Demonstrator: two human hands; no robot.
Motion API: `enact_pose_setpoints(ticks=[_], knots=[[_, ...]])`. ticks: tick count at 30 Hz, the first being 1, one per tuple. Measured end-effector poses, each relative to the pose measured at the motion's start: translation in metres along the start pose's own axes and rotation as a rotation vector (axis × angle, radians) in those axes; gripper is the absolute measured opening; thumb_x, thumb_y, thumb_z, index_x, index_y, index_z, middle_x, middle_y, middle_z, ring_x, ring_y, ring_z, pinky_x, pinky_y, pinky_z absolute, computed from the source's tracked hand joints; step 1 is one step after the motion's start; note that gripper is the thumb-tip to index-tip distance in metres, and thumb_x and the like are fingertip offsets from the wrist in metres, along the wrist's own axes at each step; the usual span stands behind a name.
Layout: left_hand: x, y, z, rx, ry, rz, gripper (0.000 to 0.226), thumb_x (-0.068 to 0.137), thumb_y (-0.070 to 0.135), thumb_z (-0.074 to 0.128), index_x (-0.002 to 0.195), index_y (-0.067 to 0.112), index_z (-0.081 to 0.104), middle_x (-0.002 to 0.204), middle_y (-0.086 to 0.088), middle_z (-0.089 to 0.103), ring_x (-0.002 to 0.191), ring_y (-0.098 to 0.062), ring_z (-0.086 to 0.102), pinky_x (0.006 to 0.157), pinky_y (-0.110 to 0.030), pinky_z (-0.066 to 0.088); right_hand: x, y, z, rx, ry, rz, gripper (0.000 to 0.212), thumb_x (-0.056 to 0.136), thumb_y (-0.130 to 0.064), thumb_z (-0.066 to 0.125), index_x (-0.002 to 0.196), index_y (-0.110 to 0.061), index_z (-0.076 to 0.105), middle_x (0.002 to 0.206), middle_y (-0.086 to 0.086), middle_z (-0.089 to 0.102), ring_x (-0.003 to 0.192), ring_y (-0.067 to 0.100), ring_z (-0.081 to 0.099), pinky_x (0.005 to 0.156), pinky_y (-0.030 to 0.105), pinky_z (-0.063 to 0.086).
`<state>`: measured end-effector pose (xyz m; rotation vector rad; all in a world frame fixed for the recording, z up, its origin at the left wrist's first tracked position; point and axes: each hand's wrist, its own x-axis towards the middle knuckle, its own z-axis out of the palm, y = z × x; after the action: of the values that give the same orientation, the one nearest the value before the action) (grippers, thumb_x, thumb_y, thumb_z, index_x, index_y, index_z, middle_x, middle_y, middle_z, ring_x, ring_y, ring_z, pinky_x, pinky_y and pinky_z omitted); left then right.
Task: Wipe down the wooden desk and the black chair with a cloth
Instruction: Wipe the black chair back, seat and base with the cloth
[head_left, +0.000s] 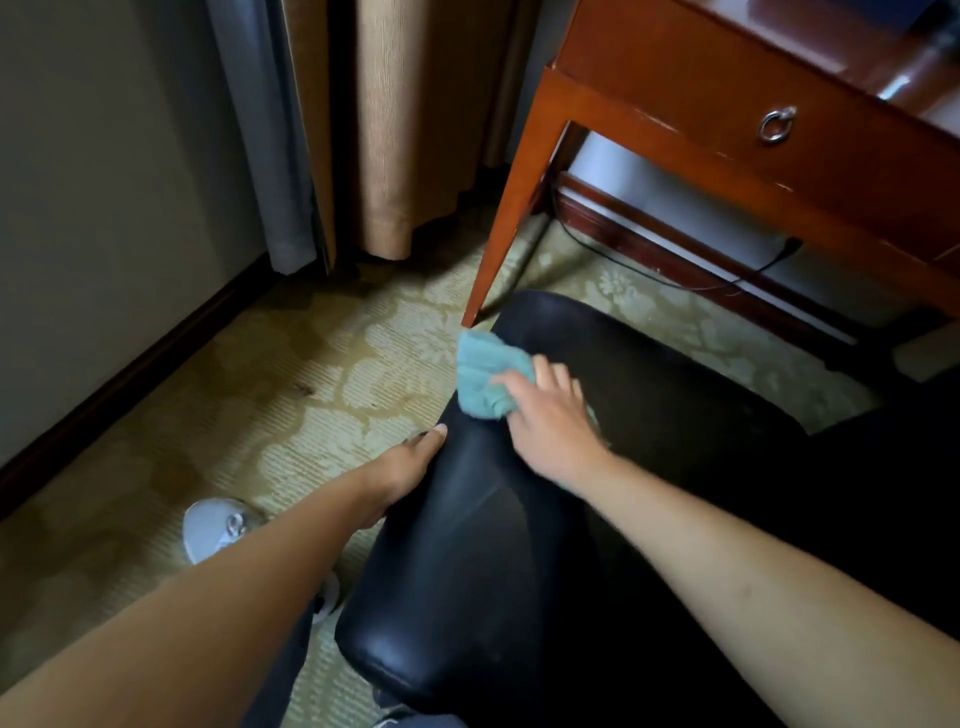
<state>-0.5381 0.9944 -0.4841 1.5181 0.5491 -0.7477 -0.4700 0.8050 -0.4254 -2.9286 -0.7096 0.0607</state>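
Right hand (550, 421) grips cloth (488, 376) on chair (467, 571) back; back runs 7-to-1 o'clock. Left hand (405, 467) clasps its edge.

No text, label, brand, number or sign can be read anywhere in the head view.

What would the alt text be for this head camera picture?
A person's right hand presses a teal cloth on a black chair while the left hand grips its edge. A wooden desk stands behind, on patterned carpet.
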Motion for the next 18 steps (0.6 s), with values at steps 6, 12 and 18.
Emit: enact_pose_setpoints(ticks=[6, 12, 18], knots=[[0.033, 0.001, -0.007, -0.097, -0.082, -0.042, 0.069, 0.089, 0.074, 0.052, 0.127, 0.018, 0.062, 0.112, -0.002, 0.076, 0.103, -0.019, 0.073, 0.099, -0.037, 0.055, 0.128, 0.048, 0.006, -0.106, 0.011, 0.218, 0.038, 0.095, -0.019, 0.048, 0.133, -0.025, 0.05, 0.13, 0.01, 0.042, 0.124, 0.035, 0.039, 0.109, 0.047, 0.028], [0.047, 0.004, -0.01, -0.083, -0.036, -0.091, 0.1, 0.057, 0.099, 0.053, 0.127, 0.028, 0.065, 0.123, 0.003, 0.071, 0.112, -0.021, 0.068, 0.106, -0.042, 0.049, 0.146, 0.041, -0.001, -0.208, -0.103, 0.259, 0.041, 0.09, -0.02, 0.047, 0.13, -0.027, 0.053, 0.132, 0.009, 0.043, 0.123, 0.035, 0.042, 0.109, 0.044, 0.03], [0.017, 0.017, 0.0, -0.064, 0.001, -0.034, 0.052, 0.096, 0.064, 0.051, 0.11, 0.017, 0.07, 0.11, -0.002, 0.073, 0.096, -0.017, 0.071, 0.086, -0.031, 0.058, 0.036, -0.037, 0.0, -0.032, -0.238, -0.034, 0.045, 0.085, -0.019, 0.051, 0.128, -0.035, 0.055, 0.126, 0.003, 0.042, 0.111, 0.03, 0.042, 0.099, 0.045, 0.034]])
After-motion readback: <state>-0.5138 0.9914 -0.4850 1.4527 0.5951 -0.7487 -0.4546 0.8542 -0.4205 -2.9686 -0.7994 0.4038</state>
